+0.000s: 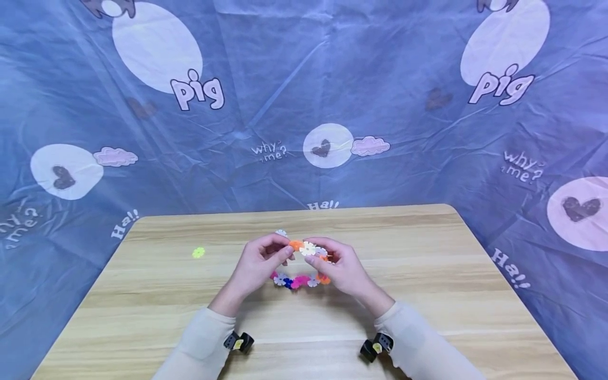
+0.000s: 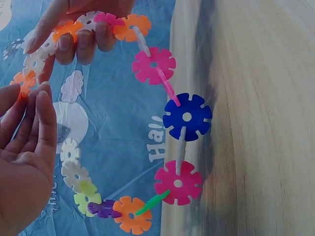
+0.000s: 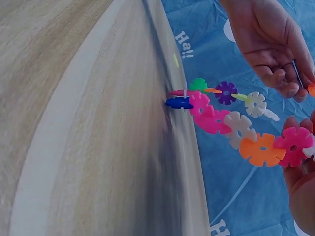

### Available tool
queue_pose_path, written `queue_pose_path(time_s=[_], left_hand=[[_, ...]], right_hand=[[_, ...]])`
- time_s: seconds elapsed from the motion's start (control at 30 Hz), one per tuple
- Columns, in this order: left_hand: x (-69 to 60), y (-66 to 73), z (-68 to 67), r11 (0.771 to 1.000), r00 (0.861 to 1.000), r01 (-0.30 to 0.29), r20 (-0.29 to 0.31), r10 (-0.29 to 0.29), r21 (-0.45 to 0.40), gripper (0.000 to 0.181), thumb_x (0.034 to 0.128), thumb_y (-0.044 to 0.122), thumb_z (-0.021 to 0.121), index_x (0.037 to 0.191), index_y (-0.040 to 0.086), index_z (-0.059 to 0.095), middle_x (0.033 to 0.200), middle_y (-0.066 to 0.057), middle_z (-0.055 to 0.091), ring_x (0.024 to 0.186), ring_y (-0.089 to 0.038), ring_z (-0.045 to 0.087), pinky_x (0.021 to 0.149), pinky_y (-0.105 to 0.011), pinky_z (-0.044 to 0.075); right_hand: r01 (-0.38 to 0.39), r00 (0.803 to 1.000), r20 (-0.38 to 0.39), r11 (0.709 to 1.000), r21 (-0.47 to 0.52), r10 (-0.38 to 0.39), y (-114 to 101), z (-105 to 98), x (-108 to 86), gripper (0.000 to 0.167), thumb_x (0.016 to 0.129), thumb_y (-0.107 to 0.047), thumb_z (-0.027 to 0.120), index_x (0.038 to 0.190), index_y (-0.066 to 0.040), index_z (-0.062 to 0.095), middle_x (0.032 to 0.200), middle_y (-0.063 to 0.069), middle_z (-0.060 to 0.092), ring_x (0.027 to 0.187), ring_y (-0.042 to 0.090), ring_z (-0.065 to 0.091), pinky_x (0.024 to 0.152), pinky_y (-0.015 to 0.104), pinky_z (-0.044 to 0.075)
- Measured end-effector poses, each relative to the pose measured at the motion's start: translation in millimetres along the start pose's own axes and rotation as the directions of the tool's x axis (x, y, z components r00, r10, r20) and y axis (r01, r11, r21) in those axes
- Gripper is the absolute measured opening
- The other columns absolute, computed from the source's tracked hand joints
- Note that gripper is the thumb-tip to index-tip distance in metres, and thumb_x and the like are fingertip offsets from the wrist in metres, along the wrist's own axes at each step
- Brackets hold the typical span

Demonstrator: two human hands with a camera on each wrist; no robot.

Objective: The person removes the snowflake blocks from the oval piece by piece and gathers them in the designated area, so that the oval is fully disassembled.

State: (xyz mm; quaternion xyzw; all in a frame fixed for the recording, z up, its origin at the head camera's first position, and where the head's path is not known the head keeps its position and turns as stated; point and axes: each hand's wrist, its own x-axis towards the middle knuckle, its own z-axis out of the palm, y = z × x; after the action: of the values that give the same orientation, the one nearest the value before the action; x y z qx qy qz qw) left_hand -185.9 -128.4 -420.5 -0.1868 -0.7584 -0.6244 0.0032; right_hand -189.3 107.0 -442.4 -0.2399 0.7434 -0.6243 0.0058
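Note:
A chain of interlocking plastic flower-shaped discs (image 1: 300, 282) hangs in a curve between both hands above the table. My left hand (image 1: 256, 264) pinches an orange disc (image 2: 24, 82) between thumb and fingertips. My right hand (image 1: 344, 266) holds the chain close by, its thumb near a white disc (image 1: 307, 248) and its fingers curled behind. Past them the chain runs through orange, pink (image 3: 293, 146), blue (image 2: 187, 117), green and purple discs. White discs (image 2: 70, 150) at its other end hang loose near my left hand. Whether the orange disc is joined to its white neighbour is hard to tell.
A single yellow-green disc (image 1: 198, 252) lies on the wooden table (image 1: 142, 316), left of my left hand. Behind the table hangs a blue printed cloth (image 1: 266, 174). Both wrists wear small black cameras (image 1: 239, 342).

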Motion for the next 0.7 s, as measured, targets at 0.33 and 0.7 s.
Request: queue_pose_path(time_s=[0.33,0.7], left_hand=[[-0.6,-1.9,5.1,0.997,0.997,-0.077,-0.001,0.077,-0.008,0.020,0.1004,0.002,0.073,0.118,-0.006,0.075,0.106,-0.027,0.074,0.081,-0.008,0.068,0.072,-0.025,0.060],[-0.5,-2.9,13.4,0.995,0.991,-0.104,-0.091,0.102,-0.008,0.011,0.0982,0.000,0.075,0.107,-0.006,0.077,0.095,-0.026,0.073,0.072,-0.006,0.063,0.062,-0.022,0.057]], right_hand=[[0.012,1.000,-0.004,1.000,-0.008,-0.012,-5.9,6.3,-1.6,0.038,0.100,-0.008,0.076,0.137,-0.002,0.070,0.116,0.022,0.077,0.084,0.009,0.069,0.069,0.025,0.062],[0.001,1.000,-0.010,1.000,-0.017,-0.001,-7.0,10.5,0.5,0.039,0.100,-0.010,0.075,0.138,-0.003,0.069,0.119,0.021,0.075,0.077,0.006,0.066,0.066,0.023,0.060]])
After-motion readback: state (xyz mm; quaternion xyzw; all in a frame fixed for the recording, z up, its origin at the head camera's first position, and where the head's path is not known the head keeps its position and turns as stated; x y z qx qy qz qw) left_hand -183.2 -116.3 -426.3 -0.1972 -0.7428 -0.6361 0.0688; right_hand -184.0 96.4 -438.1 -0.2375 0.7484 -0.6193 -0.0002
